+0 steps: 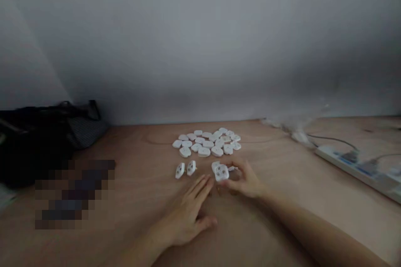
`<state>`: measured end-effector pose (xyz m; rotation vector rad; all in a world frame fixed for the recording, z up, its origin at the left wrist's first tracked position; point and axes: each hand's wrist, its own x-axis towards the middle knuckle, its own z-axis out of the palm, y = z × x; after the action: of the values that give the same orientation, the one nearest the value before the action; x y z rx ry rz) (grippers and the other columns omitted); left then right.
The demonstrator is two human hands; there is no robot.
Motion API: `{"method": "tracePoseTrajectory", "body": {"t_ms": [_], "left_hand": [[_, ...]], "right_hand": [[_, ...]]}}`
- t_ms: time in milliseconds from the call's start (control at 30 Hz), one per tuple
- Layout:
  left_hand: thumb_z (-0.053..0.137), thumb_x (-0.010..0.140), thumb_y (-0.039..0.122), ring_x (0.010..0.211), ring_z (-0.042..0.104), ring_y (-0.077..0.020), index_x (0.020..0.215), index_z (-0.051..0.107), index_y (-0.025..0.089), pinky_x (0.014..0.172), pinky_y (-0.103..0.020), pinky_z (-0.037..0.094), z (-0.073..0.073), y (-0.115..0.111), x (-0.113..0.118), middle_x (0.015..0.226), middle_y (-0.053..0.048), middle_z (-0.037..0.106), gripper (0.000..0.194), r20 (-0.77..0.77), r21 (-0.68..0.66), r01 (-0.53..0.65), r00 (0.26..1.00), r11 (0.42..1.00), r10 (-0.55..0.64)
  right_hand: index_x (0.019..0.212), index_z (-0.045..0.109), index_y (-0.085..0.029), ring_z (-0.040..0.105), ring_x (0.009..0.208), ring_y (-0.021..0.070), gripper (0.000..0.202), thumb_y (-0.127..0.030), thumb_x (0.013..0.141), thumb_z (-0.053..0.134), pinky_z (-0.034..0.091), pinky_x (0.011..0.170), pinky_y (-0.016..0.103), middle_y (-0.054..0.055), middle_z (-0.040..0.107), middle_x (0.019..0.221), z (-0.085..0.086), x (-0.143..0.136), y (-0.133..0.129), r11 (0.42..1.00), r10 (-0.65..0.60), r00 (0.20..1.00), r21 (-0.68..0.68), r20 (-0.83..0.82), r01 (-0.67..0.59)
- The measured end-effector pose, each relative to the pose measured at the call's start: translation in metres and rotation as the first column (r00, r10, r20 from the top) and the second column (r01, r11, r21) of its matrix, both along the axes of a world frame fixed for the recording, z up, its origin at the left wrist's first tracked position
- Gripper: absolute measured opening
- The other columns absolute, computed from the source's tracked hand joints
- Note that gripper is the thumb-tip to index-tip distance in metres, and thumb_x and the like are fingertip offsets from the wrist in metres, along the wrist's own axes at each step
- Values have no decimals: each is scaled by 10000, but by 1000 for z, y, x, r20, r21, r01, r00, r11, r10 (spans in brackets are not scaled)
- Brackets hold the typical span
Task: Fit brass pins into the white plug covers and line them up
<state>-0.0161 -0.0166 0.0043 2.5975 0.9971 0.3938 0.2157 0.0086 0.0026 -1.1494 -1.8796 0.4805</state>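
My right hand (246,179) has its thumb and fingers closed around the edge of a white plug adapter (222,172), whose face with several dark holes is turned toward me. Another white piece (215,166) shows partly behind it. My left hand (194,210) lies on the table with its fingers stretched out and its thumb apart, holding nothing. Its fingertips are close to the held adapter. Beyond that hand, two similar adapters (179,170) stand tilted on edge, side by side. Small brass-coloured bits (219,192) lie between my hands, too blurred to name.
Several white pieces (204,151) lie in a cluster farther back on the wooden table (140,200). On the right are a white power strip (360,171) with cables and some clear plastic (297,129). At left sit a black bag (37,142) and a pixelated dark object (78,192).
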Motion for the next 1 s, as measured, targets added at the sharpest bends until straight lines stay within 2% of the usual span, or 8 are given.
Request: {"method": "tracePoseTrajectory", "body": {"t_ms": [167,333,533,667,733,833,900,1000], "left_hand": [[437,832,585,1368,94,-319,1432,132,219,1084,-541,158,10,-8,1,1500,-100,100,766,-219,-39,78,972,996,-85],[409,841,588,1372,81,-302,1433,119,186,1098,-511,146,12,-7,3,1498,-105,89,772,-266,-45,76,960,996,-86],[422,832,594,1375,64,-300,1433,113,195,1098,-518,128,13,-7,4,1501,-102,81,785,-262,-58,72,961,996,-85],[493,815,550,1366,137,-306,1430,168,207,1094,-505,175,13,-8,2,1498,-102,150,775,-187,-72,47,980,996,-60],[541,807,491,1342,224,-307,1418,232,217,1078,-485,247,11,-7,2,1485,-99,223,737,-101,-64,-11,995,998,4],[555,820,345,1221,434,-281,1319,432,207,1012,-435,378,6,-2,3,1361,-101,443,532,83,-28,-131,988,991,132],[541,823,272,1092,545,-256,1183,562,188,941,-397,450,4,3,3,1204,-97,572,370,187,-3,-192,964,981,189],[552,809,226,974,600,-229,1061,628,185,865,-357,493,0,10,3,1067,-81,631,266,258,22,-222,943,975,209]], "right_hand": [[1003,636,-244,582,925,226,347,-379,686,678,369,889,388,19,673,949,11,-13,28,995,-93,969,-1,227,96],[1057,629,-249,577,937,249,433,-443,673,678,333,890,401,25,692,897,8,-38,51,994,-93,943,-20,321,105],[1068,619,-285,558,966,275,458,-463,652,692,308,874,433,36,690,916,3,-53,56,996,-64,898,-26,434,84],[1159,556,-238,526,1019,284,597,-523,649,681,299,884,439,66,665,1017,3,-45,54,997,-66,883,-13,464,82],[1166,552,-239,500,1051,289,558,-543,703,627,284,893,457,72,641,1077,5,-35,53,997,-70,877,-2,476,81],[1101,606,-293,474,1070,288,403,-491,750,594,272,893,467,52,615,1119,8,-16,50,999,-32,857,3,514,35],[1103,613,-308,464,1068,296,433,-465,701,649,269,893,471,54,591,1161,9,-5,47,1000,5,840,-5,543,-3],[1142,595,-301,451,1067,300,518,-449,655,693,269,898,464,66,563,1201,7,2,43,999,40,824,-14,565,-39]]}}
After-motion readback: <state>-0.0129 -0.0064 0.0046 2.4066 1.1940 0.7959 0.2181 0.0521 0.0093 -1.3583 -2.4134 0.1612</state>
